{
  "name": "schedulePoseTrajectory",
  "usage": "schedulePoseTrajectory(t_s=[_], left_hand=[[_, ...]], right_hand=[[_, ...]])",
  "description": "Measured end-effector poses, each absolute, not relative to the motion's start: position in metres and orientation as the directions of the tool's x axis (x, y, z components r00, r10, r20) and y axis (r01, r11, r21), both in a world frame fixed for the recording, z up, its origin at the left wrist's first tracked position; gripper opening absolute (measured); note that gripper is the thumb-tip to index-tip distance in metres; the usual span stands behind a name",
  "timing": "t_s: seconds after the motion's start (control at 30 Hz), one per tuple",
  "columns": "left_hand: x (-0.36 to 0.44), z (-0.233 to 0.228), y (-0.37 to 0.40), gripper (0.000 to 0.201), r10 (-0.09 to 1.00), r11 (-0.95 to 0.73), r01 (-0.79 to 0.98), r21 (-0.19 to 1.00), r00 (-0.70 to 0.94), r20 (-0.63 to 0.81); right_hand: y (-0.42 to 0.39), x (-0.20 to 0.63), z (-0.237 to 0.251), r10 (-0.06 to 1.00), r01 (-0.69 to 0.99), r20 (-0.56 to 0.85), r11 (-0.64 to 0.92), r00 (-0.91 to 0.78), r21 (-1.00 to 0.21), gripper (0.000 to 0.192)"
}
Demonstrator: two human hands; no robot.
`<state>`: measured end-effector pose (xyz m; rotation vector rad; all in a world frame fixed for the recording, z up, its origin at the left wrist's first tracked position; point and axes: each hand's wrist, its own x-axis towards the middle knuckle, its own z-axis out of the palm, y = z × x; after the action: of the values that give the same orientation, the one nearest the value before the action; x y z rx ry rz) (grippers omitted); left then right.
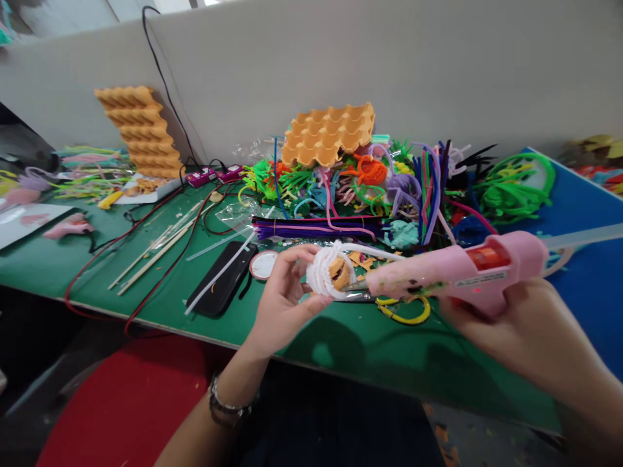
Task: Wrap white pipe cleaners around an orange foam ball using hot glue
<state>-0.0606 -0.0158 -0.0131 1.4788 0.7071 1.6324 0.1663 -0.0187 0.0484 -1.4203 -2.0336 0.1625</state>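
Left hand (285, 295): closed around a small ball wound in white chenille stem (327, 272), fingers curled behind it, thumb on the near side; an orange-brown patch shows on the ball's right face.
Right hand (506, 327): wrapped around the grip of a pink glue gun (457, 272), held level, nozzle pointing left.
Nozzle to ball: tip right at the orange-brown patch; contact or a hair apart, cannot tell.
Ball's place: held above the near edge of the green desk (341, 337), just left of the glue gun.
Glue stick (584, 237): clear rod sticking out of the gun's back end, to the right.
Behind the gun: heap of coloured pipe cleaners (389, 181), with an orange egg tray (328, 136) on top of it.
Under the gun: yellow-handled scissors (403, 314) on the desk.
Left of the ball: round white disc with a red rim (263, 264), then a black phone (221, 279), then thin wooden sticks (150, 256).
Far left of the gun: second egg tray (139, 130) leaning on the grey partition.
Wrist: bracelet (226, 408) on the left arm.
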Motion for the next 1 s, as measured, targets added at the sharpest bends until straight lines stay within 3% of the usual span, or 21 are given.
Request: schedulePoseTrajectory(t_s=[0.13, 0.33, 0.53, 1.0], left_hand=[[-0.061, -0.014, -0.016, 0.03, 0.854, -0.512, -0.17, 0.842, 0.003, 0.52], [-0.061, -0.015, -0.015, 0.031, 0.856, -0.508, -0.182, 0.842, 0.003, 0.517], [-0.061, -0.016, -0.015, 0.03, 0.859, -0.501, -0.179, 0.847, 0.013, 0.511], [-0.062, -0.017, -0.014, 0.029, 0.849, -0.513, -0.21, 0.832, 0.02, 0.528]], right_hand=[[-0.018, 0.171, 0.047, 0.911, 0.807, 0.344, 0.374, -0.227, -0.457, 0.027], [-0.017, 0.17, 0.046, 0.874, 0.812, 0.438, 0.406, -0.21, -0.42, 0.014], [-0.018, 0.165, 0.046, 0.875, 0.785, 0.431, 0.421, -0.219, -0.455, 0.019], [-0.016, 0.161, 0.049, 0.835, 0.785, 0.481, 0.479, -0.269, -0.392, 0.024]])
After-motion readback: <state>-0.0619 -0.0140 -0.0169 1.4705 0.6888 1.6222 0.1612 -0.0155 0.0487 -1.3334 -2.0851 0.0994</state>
